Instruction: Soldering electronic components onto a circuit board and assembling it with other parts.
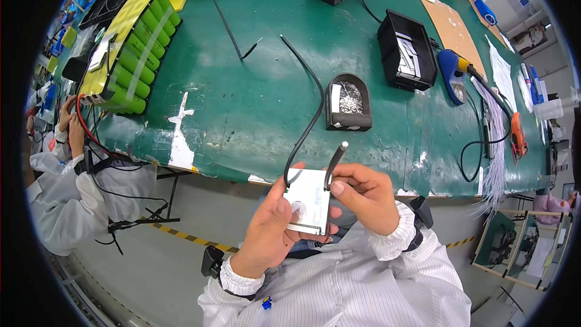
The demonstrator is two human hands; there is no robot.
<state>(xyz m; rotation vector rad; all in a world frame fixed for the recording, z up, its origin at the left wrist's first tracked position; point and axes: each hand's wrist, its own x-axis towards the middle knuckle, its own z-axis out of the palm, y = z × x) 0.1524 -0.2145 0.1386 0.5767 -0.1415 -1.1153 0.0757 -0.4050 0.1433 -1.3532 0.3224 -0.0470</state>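
Observation:
Just past the table's near edge, both hands hold a flat, pale rectangular board with a row of small dark contacts along its lower edge. My left hand is closed round its left side, thumb on the face. My right hand pinches the upper right corner, where a short thick black cable rises to a bare silvery end. From the upper left corner a longer black cable runs out over the table. Part of the board's edge and its underside are hidden by my fingers.
Ahead on the green table stand a black tub of solder-like scraps and a black bin. A soldering iron holder and white wires lie right. A green battery pack stands left, near a co-worker's hands.

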